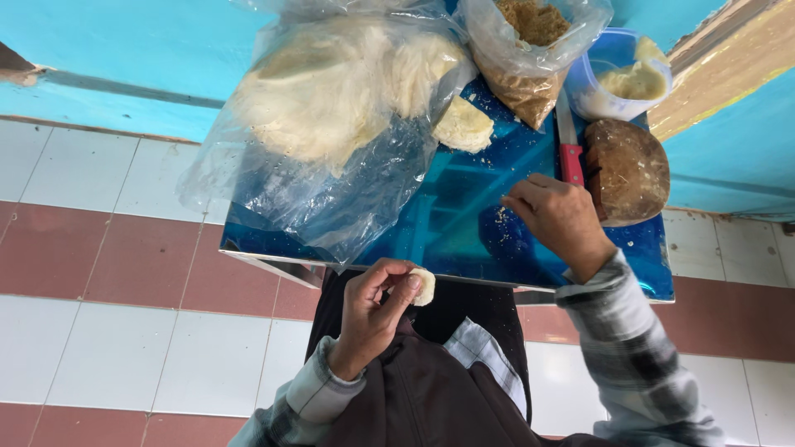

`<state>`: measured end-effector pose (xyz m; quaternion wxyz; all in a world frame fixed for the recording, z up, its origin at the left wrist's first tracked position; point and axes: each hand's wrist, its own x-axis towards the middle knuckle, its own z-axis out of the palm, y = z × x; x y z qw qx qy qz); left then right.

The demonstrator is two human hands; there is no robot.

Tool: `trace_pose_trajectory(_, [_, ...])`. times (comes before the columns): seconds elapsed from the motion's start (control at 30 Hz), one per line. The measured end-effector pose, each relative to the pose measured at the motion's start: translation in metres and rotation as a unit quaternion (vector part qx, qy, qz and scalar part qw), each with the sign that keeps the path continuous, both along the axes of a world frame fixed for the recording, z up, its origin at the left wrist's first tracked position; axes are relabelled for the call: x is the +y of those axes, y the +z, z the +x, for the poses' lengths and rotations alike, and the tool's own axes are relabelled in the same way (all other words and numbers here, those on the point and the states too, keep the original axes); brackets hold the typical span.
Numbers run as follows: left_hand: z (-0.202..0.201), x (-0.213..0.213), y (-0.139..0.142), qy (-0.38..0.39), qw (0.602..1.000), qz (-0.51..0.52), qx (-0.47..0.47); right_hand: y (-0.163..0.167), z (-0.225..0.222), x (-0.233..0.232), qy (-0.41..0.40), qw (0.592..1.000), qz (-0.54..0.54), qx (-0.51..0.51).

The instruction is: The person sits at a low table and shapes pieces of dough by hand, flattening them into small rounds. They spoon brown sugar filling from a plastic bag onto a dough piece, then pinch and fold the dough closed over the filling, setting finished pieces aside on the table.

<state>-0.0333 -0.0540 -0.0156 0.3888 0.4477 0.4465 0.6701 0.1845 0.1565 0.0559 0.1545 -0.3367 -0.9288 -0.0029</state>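
Observation:
My left hand [373,310] holds a small round piece of pale dough [425,286] between thumb and fingers, just below the near edge of the blue table [447,223]. My right hand [559,219] rests on the table with its fingers curled beside the red handle of a knife [570,149]; I cannot tell if it grips anything. A brown rounded block [629,170] lies right of the knife. A big clear bag of stringy white dough [331,91] covers the table's left half.
A clear bag of brown crumbs [526,58] and a blue tub of pale paste [625,79] stand at the table's far side. A loose lump of dough [462,126] lies between the bags. The floor has white and red-brown tiles [108,273].

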Motion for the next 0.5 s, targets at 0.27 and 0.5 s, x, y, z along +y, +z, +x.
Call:
trace_pose_trajectory(0.27, [0.002,0.015,0.016,0.003,1.000,-0.029,-0.007,0.014,-0.020,0.044,0.098,0.995,-0.003,0.018])
trace_pose_trajectory(0.5, [0.008,0.034,0.042,0.069,0.992,0.044,0.097,-0.008,-0.012,0.009,0.103,0.994,0.010,0.023])
